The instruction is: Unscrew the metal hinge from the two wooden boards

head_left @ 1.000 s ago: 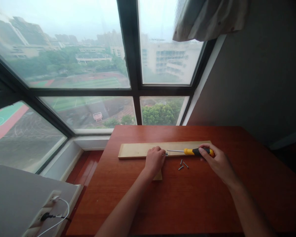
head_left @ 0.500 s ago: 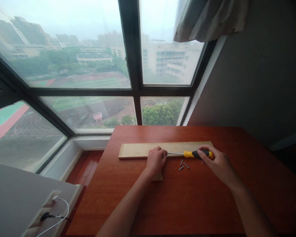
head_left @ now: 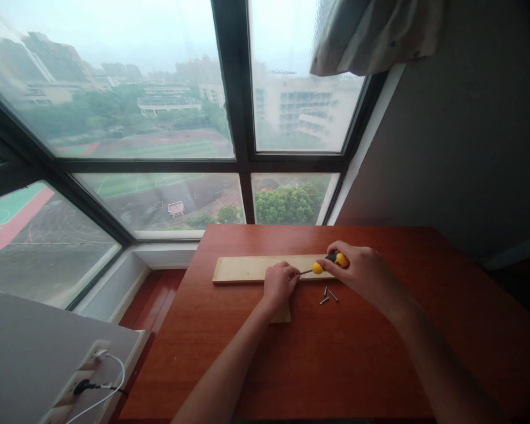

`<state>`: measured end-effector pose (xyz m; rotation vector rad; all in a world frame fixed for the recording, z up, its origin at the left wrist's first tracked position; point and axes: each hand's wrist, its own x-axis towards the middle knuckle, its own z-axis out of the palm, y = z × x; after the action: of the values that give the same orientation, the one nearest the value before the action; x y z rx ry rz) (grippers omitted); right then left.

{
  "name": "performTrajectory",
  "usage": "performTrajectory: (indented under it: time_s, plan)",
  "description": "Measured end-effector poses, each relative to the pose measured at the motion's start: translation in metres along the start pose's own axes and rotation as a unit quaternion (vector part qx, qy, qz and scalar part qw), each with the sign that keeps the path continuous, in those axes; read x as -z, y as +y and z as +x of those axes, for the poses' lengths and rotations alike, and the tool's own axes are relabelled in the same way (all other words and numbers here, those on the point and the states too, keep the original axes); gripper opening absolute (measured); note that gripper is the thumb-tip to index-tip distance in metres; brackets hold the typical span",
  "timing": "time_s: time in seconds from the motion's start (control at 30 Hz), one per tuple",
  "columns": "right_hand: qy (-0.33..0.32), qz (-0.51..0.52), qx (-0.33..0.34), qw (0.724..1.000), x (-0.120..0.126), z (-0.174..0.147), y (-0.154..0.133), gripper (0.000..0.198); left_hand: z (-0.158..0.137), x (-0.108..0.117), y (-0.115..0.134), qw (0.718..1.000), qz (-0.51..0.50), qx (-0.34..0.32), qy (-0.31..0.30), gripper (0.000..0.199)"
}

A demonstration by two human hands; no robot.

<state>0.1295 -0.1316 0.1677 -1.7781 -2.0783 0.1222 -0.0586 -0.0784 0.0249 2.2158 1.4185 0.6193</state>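
Note:
My right hand [head_left: 357, 268] is closed around the yellow-and-black handle of a screwdriver [head_left: 318, 268], whose shaft slopes down to the left. The shaft's end meets the fingertips of my left hand [head_left: 279, 285], which are pinched together; what sits between them is too small to make out. Beneath that hand lies a long pale wooden board [head_left: 241, 270], flat across the table. A smaller wooden piece [head_left: 282, 316] sticks out toward me under my left wrist, mostly hidden. Three loose screws [head_left: 329, 295] lie on the table to the right of my left hand.
The reddish-brown table [head_left: 335, 365] reaches up to the window frame [head_left: 242, 165]. A grey wall [head_left: 450, 147] rises on the right, with a curtain [head_left: 380, 35] hanging above. At lower left, a white cable [head_left: 122, 371] runs from wall sockets beside the table.
My right hand has shifted left and slightly up along with the screwdriver, whose handle is now raised and tilted. My left hand, the board and the loose screws stay about where they were.

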Motion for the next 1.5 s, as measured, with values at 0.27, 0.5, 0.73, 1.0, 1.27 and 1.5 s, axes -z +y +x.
performTrajectory:
  time_s: [0.27,0.5,0.73,1.0,1.27,1.5]
  plan:
    - [0.007,-0.169,-0.019,0.985,0.002,0.039,-0.027,0.048,0.001,-0.001,-0.004,1.000,0.002,-0.021,-0.008,0.017]
    - [-0.034,-0.067,0.063,0.995,0.004,0.046,-0.023,0.020,0.005,0.006,-0.010,0.997,-0.028,-0.053,-0.040,0.022]
    - [-0.015,-0.084,0.046,0.995,0.005,0.042,-0.029,0.023,0.009,0.006,-0.014,0.996,-0.038,-0.064,-0.042,0.025]
    - [-0.029,-0.040,0.092,0.995,0.002,0.045,-0.021,0.026,0.011,0.008,-0.013,0.998,-0.007,-0.055,-0.042,0.022]
    - [-0.024,-0.087,0.061,0.994,0.002,0.046,-0.024,0.024,0.011,0.011,-0.018,0.998,-0.002,-0.051,-0.047,0.018]
    - [-0.054,0.009,0.129,0.990,0.003,0.046,-0.016,0.039,0.010,0.008,-0.020,0.998,-0.017,-0.061,-0.026,0.014]
